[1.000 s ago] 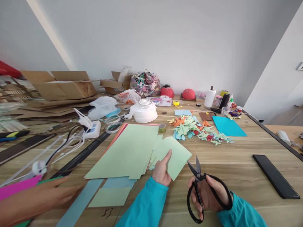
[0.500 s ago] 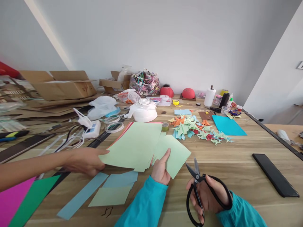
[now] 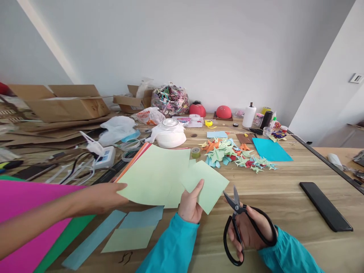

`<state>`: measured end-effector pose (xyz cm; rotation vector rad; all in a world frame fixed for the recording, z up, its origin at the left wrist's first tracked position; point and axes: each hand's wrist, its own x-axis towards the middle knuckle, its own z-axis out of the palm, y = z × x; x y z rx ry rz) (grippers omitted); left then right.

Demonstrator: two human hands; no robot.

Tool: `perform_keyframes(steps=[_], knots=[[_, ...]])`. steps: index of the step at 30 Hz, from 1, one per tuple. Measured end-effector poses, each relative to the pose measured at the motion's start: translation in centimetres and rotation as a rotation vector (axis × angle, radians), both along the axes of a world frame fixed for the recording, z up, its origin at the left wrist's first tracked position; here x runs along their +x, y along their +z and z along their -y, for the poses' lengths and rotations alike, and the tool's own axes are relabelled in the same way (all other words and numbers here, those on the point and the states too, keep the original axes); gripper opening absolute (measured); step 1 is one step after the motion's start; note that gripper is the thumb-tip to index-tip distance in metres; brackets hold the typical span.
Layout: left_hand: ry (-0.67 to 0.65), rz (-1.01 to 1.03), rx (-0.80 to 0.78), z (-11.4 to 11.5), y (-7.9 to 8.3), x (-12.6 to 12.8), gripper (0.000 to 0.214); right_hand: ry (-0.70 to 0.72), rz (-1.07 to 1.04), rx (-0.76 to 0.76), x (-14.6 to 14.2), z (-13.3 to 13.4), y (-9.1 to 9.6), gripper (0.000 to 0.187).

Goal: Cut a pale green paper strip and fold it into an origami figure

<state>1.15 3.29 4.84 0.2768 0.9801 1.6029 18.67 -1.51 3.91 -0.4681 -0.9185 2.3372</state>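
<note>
At nine o'clock from the pale-green paper square (image 3: pixel 212 182) pinched undisturbed by the left hand (image 3: pixel 190 206), a green-topped paper stack (image 3: pixel 156 170) has been grasped by a co-worker's hand (image 3: pixel 104 197), black-handled steel scissors (image 3: pixel 237 208) being held part-open by the right hand (image 3: pixel 251 232).

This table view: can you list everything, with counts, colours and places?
scissors: 1, black-handled, right hand
held paper: count unclear, pale green, left hand
large sheets: several, pale green topmost, centre
offcuts: several, blue and green, front left
wide sheets: 2 visible, magenta and green, left
flat sheet: 1, turquoise, right
folded shapes: many, mixed colours, right of centre
phone: 1, black, right
domes: 2, red, back centre
open boxes: 2, brown, back left
clutter: uncounted, mixed colours, back and left
co-worker's hand: 1, bare, touching large sheets
left hand: 1, teal-sleeved, front centre
right hand: 1, teal-sleeved, front right
</note>
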Motion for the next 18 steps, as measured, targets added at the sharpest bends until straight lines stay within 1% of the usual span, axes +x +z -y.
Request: perform_keyframes(steps=[2, 4, 8, 12, 15, 18], knots=[[-0.016, -0.004, -0.01, 0.06, 0.12, 0.03, 0.039, -0.001, -0.013, -0.015, 0.22, -0.1, 0.07, 0.068], [-0.066, -0.008, -0.018, 0.11, 0.15, 0.08, 0.039, -0.013, -0.024, -0.022, 0.53, -0.27, 0.06, 0.067], [-0.178, -0.015, 0.008, 0.25, 0.1, 0.12, 0.042, -0.049, -0.024, -0.001, 1.04, -0.58, 0.08, 0.066], [-0.233, -0.013, 0.006, 0.45, 0.12, -0.02, 0.041, -0.061, -0.031, 0.018, 0.98, -0.62, 0.08, 0.066], [-0.26, 0.082, 0.023, 0.69, 0.25, -0.11, 0.047, -0.082, -0.063, 0.017, 0.66, -0.58, -0.18, 0.066], [-0.244, 0.213, -0.028, 1.01, 0.48, 0.0, 0.043, -0.12, -0.099, 0.015, 0.2, -0.55, -0.69, 0.067]])
